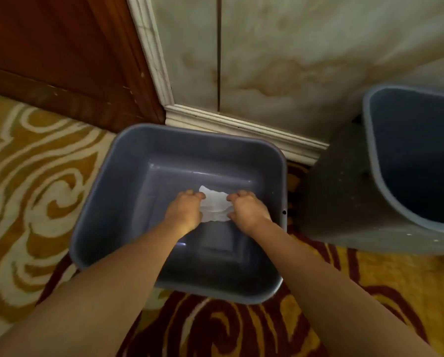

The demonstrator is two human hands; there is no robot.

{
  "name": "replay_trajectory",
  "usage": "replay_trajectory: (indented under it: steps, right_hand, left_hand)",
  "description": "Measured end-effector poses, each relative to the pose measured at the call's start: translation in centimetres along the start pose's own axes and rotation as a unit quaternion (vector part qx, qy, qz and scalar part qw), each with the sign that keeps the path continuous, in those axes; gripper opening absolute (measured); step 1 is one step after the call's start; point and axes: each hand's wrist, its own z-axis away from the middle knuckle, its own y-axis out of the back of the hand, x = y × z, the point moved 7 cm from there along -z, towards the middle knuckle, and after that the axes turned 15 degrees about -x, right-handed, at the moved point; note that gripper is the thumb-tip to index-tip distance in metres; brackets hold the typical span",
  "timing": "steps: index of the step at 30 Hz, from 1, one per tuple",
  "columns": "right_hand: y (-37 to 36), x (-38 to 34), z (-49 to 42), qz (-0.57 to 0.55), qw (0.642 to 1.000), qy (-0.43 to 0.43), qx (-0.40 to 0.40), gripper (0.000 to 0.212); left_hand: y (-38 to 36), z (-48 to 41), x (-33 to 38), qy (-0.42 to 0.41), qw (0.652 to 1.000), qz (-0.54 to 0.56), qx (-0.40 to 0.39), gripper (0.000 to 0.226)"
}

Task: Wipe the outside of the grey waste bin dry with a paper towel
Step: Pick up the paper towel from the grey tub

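Observation:
A grey square waste bin (107, 191) stands upright on the carpet, open side up, directly below me. Both my arms reach down over its opening. My left hand (184, 212) and my right hand (246, 212) each grip one side of a white paper towel (215, 204), held stretched between them above the bin's inside. The towel looks crumpled and partly hidden by my fingers.
A second grey bin (344, 202) stands tilted at the right, its opening facing up and right. A marble wall with white skirting (241, 127) runs behind. A brown wooden door (48, 47) is at the upper left. Patterned yellow and red carpet (35, 176) covers the floor.

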Motion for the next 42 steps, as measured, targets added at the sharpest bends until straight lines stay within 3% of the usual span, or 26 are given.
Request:
replay_trajectory:
  steps: [4,8,11,16,24,29,32,37,42]
  right_hand:
    - [-0.4,0.2,-2.1,0.048,0.999,-0.009,0.013,0.04]
    - [-0.6,0.0,-2.9,0.086,0.996,-0.019,0.024,0.034]
    - [-0.4,0.1,-3.2,0.084,0.996,-0.033,0.02,0.035]
    - [1.1,0.0,-2.1,0.014,0.998,-0.027,0.049,0.043]
    - [5.7,1.2,2.8,-0.219,0.964,0.04,0.143,0.015]
    - [8.1,0.7,6.0,-0.23,0.952,0.076,0.187,0.027]
    - [10.0,0.1,9.2,-0.262,0.931,0.106,0.23,0.027]
    - [13.3,-1.3,17.5,-0.273,0.874,0.162,0.369,0.033]
    - [15.2,0.5,25.5,-0.294,0.816,0.146,0.475,0.021]
  left_hand:
    - [-0.8,-1.8,0.3,-0.011,1.0,-0.028,-0.003,0.05]
    - [-0.5,-2.1,0.3,-0.004,0.998,-0.034,0.048,0.028]
    - [0.0,-2.3,0.0,0.0,0.999,0.01,0.038,0.024]
    - [1.5,-1.8,1.0,-0.004,0.998,0.01,0.06,0.016]
    - [6.1,1.4,2.7,-0.083,0.983,0.123,0.11,0.01]
    - [9.9,4.8,4.6,-0.16,0.955,0.196,0.158,0.011]
    - [13.0,7.3,6.4,-0.209,0.933,0.23,0.181,0.014]
    - [17.3,12.3,10.9,-0.301,0.9,0.232,0.213,0.013]
    - [18.3,17.1,18.0,-0.389,0.878,0.212,0.181,0.007]
